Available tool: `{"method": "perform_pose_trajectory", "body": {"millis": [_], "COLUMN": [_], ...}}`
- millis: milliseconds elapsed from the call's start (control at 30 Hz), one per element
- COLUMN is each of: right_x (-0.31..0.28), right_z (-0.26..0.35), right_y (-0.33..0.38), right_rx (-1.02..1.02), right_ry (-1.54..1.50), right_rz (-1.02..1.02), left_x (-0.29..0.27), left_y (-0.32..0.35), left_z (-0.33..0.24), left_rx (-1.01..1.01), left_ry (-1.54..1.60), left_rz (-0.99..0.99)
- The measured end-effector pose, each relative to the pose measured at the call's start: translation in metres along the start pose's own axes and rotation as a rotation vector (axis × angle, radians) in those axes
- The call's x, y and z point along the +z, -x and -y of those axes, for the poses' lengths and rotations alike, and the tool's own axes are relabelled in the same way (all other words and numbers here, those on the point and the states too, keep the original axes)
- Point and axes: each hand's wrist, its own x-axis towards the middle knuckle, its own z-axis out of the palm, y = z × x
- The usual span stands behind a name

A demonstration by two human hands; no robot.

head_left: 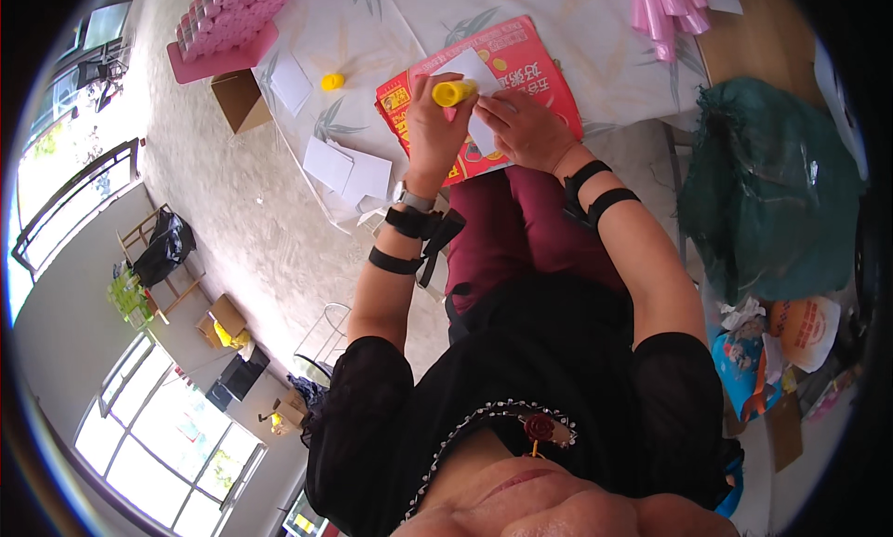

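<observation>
A yellow tube, which looks like a glue stick (pixel 449 94), is gripped in my left hand (pixel 433 132), its end tilted toward a white sheet of paper (pixel 471 64). My right hand (pixel 530 132) is closed at the fingertips on that paper, right beside the tube. Under the sheet lies a red printed cardboard piece (pixel 530 58) at the near edge of the table. A small yellow cap (pixel 333 81) rests on the tablecloth to the left. The tube's tip is hidden behind my fingers.
The table has a pale leaf-patterned cloth (pixel 391 34). White paper sheets (pixel 344 167) lie at its left edge. Stacked pink rolls (pixel 228 20) stand far left, with more pink tubes (pixel 665 11) far right. A big dark green sack (pixel 772 193) stands right of the table.
</observation>
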Motion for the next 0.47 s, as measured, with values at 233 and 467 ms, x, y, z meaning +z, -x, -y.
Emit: {"method": "perform_pose_trajectory", "body": {"millis": [233,467], "right_x": [-0.001,0.0], "right_z": [0.001,0.003], "right_y": [-0.001,-0.003], "right_rx": [0.01,-0.006], "right_ry": [0.004,0.032], "right_rz": [0.023,0.014], "left_x": [-0.028,-0.01], "left_y": [-0.012,0.006], "left_z": [0.019,0.008], "left_rx": [-0.193,0.059], "left_ry": [-0.052,-0.048], "left_rz": [-0.123,-0.03]}}
